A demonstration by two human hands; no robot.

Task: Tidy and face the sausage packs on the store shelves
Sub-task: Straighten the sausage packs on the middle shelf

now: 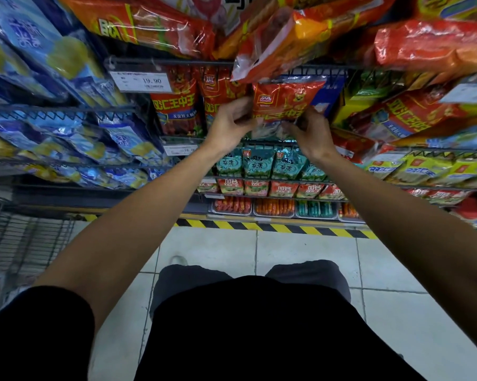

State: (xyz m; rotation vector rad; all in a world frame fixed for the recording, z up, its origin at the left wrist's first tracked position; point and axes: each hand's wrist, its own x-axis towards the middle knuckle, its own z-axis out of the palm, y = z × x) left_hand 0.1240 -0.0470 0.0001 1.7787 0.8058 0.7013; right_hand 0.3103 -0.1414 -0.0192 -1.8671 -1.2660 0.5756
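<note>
The wire shelves (177, 61) are crowded: blue packs (53, 59) are stacked at the left, orange-red packs (429, 45) overhang from the tier above, and teal packs (256, 160) are ranged on the tier below. A row of red packs (177, 105) is stood in the middle bay, beside a price tag (142, 81).

One red pack (284, 100) is held upright at the front of that bay, just right of its neighbours. Its lower part is gripped from both sides: the left hand (229, 125) is curled round the left edge, the right hand (311, 133) round the lower right corner. The fingertips are hidden by the film.

The pack is judged to be light to moderate in weight, soft in its glossy wrapper and stiffened by the sausages inside. The film is likely slippery and easily creased, so hold is best taken low at the two side edges, not at the thin top seal.

A loose pack (262, 50) hangs down from the upper tier, just above the held pack, and may be snagged if the pack is lifted. The neighbouring red packs leave little side room.
</note>
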